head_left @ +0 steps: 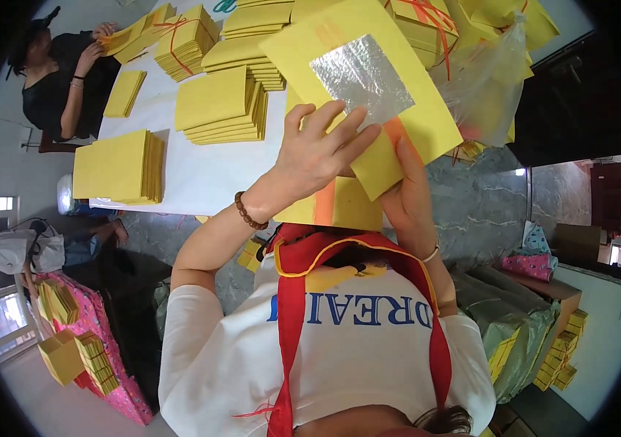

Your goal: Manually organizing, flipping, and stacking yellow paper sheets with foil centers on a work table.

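Observation:
A yellow paper sheet with a shiny silver foil square and orange bands is tilted in front of me. My right hand grips its near corner, thumb on top beside an orange band, the other fingers mostly hidden underneath. Over the sheet's near left part, my left hand has its fingers spread and slightly bent; the fingertips lie at the foil's lower edge and the folded part. Below both hands, another yellow piece with an orange stripe sits at the table's near edge.
Stacks of folded yellow paper and a bundle tied with red string cover the white table. A clear plastic bag stands at right. Across the far left, another person handles yellow paper. Wrapped bundles stand right of me.

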Motion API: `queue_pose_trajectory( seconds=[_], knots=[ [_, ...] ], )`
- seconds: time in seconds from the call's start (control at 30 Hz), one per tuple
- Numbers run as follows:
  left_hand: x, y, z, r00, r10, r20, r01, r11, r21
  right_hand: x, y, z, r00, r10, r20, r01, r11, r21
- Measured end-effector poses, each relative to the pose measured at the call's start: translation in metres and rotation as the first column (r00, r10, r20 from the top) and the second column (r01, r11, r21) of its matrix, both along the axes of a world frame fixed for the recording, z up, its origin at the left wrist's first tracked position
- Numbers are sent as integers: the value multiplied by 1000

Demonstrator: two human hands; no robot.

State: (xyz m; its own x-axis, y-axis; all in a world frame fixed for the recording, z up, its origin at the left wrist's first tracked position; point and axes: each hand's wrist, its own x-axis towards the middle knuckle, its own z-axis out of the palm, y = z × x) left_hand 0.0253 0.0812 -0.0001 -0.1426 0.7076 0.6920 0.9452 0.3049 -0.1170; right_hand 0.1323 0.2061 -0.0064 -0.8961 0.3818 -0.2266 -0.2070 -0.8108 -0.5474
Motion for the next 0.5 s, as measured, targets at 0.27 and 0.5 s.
queue_pose_trajectory(
  seconds=[0.27, 0.5],
  knots=[
    [-10, -31, 2, 862, -347, 370, 326, 938, 120, 58, 34, -41, 959, 247, 137, -271, 668, 693],
    [-1, -63, -20, 764, -335, 551, 449, 890, -81, 56, 32, -42, 961, -266, -73, 92, 62, 994]
  ],
)
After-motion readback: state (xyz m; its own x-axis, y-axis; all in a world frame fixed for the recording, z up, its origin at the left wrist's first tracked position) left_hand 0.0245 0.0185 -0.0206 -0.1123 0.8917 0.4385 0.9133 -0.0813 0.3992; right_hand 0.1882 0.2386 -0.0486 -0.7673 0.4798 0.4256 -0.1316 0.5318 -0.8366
